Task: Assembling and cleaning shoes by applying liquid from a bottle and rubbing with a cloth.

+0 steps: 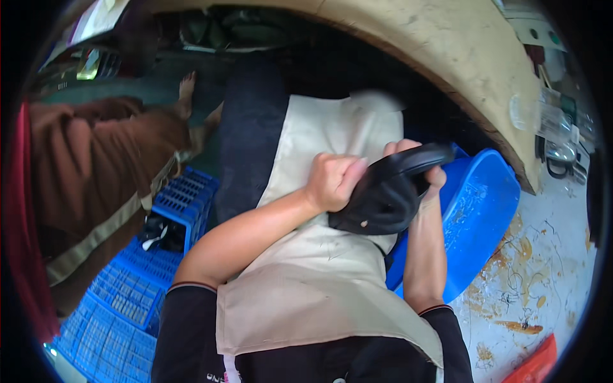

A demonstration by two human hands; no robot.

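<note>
Over my lap I hold a dark, soft piece that looks like a black shoe [377, 201], with a smooth raised rim along its upper right side. My left hand [334, 181] is closed on its left edge, the thumb pressed along the top. Partly behind the rim, my right hand [435, 182] grips the other side, its fingers partly hidden. A small pale spot shows low on the shoe. Beneath both hands a beige apron [306, 274] covers my lap. Motion blurs part of the shoe.
A blue plastic tub [488, 198] stands at my right. The tan edge of a worktable [440, 38] curves ahead. Blue crates [121, 300] lie at left, one with black items inside. Beside them a person in brown clothing [96, 166] sits close. Stains mark the pale surface at right.
</note>
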